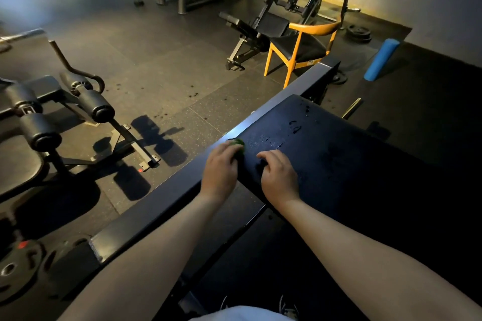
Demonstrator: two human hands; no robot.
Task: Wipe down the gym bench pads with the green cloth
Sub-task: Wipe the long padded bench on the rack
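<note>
Droplets (296,128) may escape the green cloth (239,144) balled in the left hand (221,168); right hand (280,177) curls empty on the bench pad (352,164).

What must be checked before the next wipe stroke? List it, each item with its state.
1. Grip of left hand on the green cloth: ok.
2. Cloth touching the black padded bench pad: ok, at its left edge.
3. Pad free of water droplets: not ok, they lie ahead.
4. Path clear of right hand: not ok, it rests on the pad.
5. Whether right fingers hold anything: cannot tell.
</note>
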